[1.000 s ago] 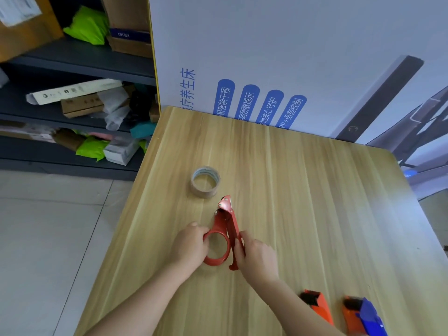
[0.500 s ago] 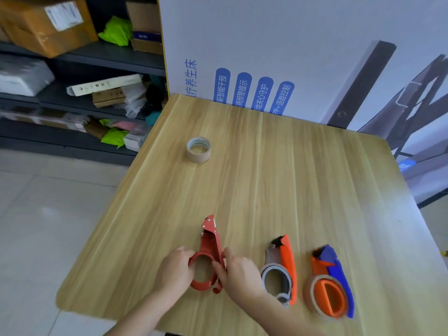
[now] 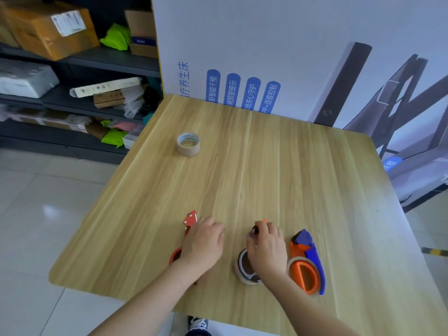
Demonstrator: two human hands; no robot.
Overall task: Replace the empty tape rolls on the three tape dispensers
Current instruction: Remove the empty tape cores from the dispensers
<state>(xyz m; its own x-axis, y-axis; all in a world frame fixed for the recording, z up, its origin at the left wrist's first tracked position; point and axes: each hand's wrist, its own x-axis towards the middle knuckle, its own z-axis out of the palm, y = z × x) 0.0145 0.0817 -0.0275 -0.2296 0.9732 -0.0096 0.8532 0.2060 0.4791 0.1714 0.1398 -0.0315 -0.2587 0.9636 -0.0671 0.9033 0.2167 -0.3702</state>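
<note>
Three tape dispensers lie in a row near the table's front edge. My left hand [image 3: 202,243] lies over the red dispenser [image 3: 189,220] and holds it down; only its tip and part of its ring show. My right hand [image 3: 266,247] grips the middle dispenser [image 3: 243,266], whose orange tip sticks out past my fingers and whose wheel carries a pale roll. The orange and blue dispenser [image 3: 306,265] lies untouched at the right, with a thin roll around its wheel. A beige tape roll [image 3: 188,143] lies flat on the far left of the table, well away from both hands.
The wooden table [image 3: 278,170] backs onto a large white printed box [image 3: 266,44]. Dark shelves [image 3: 72,69] with cardboard boxes and packets stand at the left over a tiled floor. A shoe [image 3: 197,323] shows below the front edge.
My right hand has let go of the red dispenser and moved right onto the middle dispenser. My left hand now covers the red dispenser, which lies near the front edge.
</note>
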